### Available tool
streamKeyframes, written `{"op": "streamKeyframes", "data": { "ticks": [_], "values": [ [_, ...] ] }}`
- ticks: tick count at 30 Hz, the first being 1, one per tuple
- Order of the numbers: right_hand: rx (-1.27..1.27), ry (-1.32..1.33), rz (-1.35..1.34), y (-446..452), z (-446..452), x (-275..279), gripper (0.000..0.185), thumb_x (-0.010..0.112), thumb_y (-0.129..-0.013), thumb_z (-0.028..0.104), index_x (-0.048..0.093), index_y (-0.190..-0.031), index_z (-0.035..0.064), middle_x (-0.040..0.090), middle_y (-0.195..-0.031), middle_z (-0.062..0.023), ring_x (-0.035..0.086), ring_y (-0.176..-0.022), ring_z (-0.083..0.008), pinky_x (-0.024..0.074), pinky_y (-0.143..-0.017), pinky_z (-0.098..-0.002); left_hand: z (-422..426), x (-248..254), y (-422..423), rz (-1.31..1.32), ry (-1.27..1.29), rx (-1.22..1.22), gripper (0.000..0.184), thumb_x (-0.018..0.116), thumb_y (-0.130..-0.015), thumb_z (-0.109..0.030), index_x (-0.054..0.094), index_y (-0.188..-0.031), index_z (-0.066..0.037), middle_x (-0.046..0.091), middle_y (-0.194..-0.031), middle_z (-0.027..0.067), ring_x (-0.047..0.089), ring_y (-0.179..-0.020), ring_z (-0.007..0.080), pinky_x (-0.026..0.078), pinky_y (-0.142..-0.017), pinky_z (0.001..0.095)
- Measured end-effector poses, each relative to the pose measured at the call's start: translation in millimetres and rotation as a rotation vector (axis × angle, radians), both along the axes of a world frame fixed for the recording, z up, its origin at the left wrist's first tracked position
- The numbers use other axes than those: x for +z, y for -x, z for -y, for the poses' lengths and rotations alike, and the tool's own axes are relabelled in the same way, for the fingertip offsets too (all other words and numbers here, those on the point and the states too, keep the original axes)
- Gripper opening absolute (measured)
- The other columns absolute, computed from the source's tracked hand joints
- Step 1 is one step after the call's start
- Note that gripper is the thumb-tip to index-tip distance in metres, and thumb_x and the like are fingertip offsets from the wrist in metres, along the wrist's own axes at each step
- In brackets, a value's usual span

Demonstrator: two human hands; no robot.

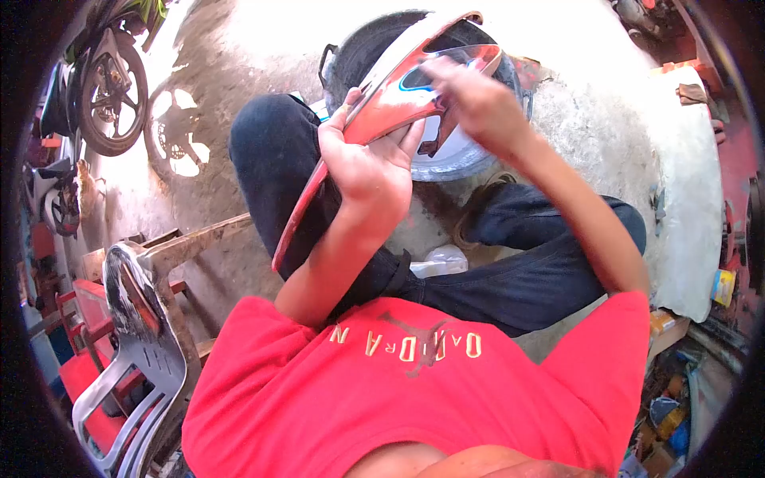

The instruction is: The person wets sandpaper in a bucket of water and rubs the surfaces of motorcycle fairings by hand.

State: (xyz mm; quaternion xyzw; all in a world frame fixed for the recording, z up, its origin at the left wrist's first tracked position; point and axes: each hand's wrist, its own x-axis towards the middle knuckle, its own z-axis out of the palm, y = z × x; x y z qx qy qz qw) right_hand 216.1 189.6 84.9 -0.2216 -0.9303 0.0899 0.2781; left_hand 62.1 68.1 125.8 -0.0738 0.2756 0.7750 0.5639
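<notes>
A long, curved red motorcycle body panel [392, 110] with a white and blue graphic is held at a slant above the lap. My left hand [368, 169] is closed around its lower middle, the thumb on one side and the fingers beneath. At the panel's upper part is my right hand [483, 105], its fingertips on or very near the surface by the graphic. Motion smears those fingers, so whether they hold anything is unclear. Behind the panel stands a large dark tub [341, 70], partly covered by the panel and my right hand.
A grey plastic chair [151, 362] and a wooden frame [199, 239] stand at the left. Motorcycle wheels [113, 94] show at upper left. A clear plastic item [445, 260] lies between my legs. A pale board [687, 207] runs along the right, with clutter below.
</notes>
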Motion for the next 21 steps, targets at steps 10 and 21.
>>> {"op": "streamKeyframes", "data": {
  "ticks": [10,21],
  "values": [
    [-0.057,0.160,0.015,8,7,17,0.044,0.058,-0.085,-0.001,0.062,-0.129,0.0027,0.067,-0.127,-0.0178,0.068,-0.114,-0.0294,0.0539,-0.097,-0.0399,2,3,-1,0.001,-0.006,-0.031,0.037,0.034,-0.099,-0.031,0.046,-0.126,-0.007,0.054,-0.136,0.0239,0.056,-0.123,0.0403,0.045,-0.105,0.0557],
    [0.025,0.070,0.071,23,14,16,0.042,0.061,-0.090,0.011,0.061,-0.131,0.0019,0.068,-0.122,-0.0177,0.067,-0.114,-0.0304,0.0539,-0.097,-0.0395,-3,-16,2,-0.027,-0.018,0.000,0.037,0.034,-0.100,-0.035,0.046,-0.125,-0.010,0.055,-0.136,0.0204,0.055,-0.125,0.0400,0.042,-0.107,0.0566]
  ]
}}
